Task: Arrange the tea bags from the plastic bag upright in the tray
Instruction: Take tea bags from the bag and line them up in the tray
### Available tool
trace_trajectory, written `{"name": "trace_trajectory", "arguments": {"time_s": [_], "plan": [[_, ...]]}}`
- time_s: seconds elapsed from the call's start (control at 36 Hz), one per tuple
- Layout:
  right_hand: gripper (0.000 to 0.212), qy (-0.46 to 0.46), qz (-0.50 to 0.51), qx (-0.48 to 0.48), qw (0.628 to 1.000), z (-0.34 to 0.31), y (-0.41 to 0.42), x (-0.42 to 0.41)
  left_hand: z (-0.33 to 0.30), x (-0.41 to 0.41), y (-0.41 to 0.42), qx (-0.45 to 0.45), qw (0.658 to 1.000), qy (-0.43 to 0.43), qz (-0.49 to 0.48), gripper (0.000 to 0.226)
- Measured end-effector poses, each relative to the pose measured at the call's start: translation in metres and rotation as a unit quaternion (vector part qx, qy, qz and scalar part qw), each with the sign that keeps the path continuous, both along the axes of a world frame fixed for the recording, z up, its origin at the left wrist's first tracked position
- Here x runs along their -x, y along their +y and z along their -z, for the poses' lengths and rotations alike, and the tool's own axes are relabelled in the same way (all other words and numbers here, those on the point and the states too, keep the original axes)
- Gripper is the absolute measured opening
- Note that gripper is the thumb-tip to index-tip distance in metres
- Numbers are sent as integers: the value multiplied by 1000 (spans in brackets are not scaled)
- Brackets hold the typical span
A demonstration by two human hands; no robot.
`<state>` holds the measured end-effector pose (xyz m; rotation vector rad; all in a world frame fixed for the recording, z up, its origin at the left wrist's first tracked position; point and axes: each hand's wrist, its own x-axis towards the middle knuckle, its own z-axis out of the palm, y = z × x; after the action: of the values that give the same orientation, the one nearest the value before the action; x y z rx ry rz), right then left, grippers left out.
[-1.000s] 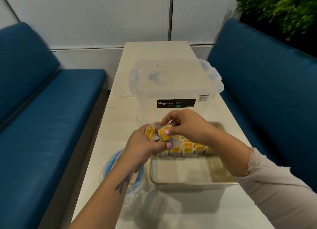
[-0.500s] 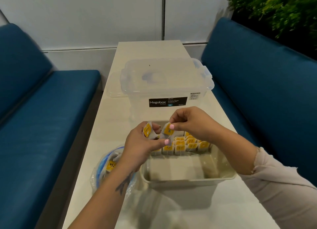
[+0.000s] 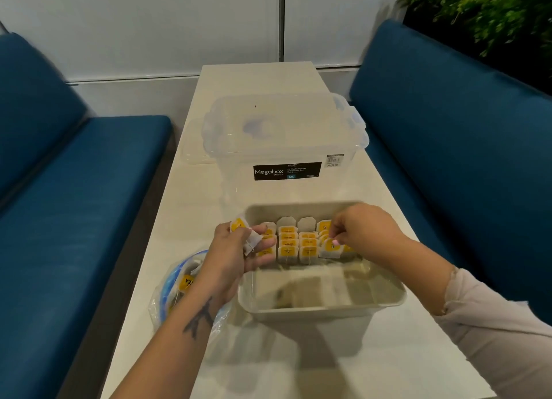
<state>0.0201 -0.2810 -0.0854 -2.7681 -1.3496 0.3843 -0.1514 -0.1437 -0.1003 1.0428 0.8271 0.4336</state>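
1. My right grip pinches one tea bag between thumb and fingertips, holding it upright at the near right end of the rows in the tray.
2. My left grip curls around a small bunch of loose tea bags over the tray's left rim; I can make out two, perhaps more hidden in the palm.
3. Inside the tray, the standing tea bags fill only the far half, in about four columns; the count per column blurs, roughly four deep. The near half of the tray floor shows bare, with strings trailing onto it.
4. Left of the tray, touching its near left corner, lies one plastic bag with more tea bags inside, partly under my left forearm.
5. Beyond the tray stands one clear lidded storage box, just apart from the tray's far wall.
6. The bench is narrow: its left edge runs close by the plastic bag, and open surface lies nearer to me than the tray. Two blue sofas flank the tray.
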Motion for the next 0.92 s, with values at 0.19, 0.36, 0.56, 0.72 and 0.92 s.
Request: {"name": "trace_trajectory", "arguments": {"time_s": [0.19,0.36,0.56,0.72,0.92], "plan": [[12,-69,-22,16,997,27,-3,-2,-3,3,0,6,1000,-10,2,12],[11,-108,-22,10,994,43,-1,-5,-3,5,-2,-1,1000,-3,14,13],[11,-121,-9,-17,992,51,1,-4,-4,6,-3,-3,1000,2,28,13],[10,-117,-5,-16,993,56,1,-3,-4,5,-4,-2,999,8,37,13],[18,-97,4,-41,994,52,-2,-4,-4,5,-4,7,998,7,55,10]]}}
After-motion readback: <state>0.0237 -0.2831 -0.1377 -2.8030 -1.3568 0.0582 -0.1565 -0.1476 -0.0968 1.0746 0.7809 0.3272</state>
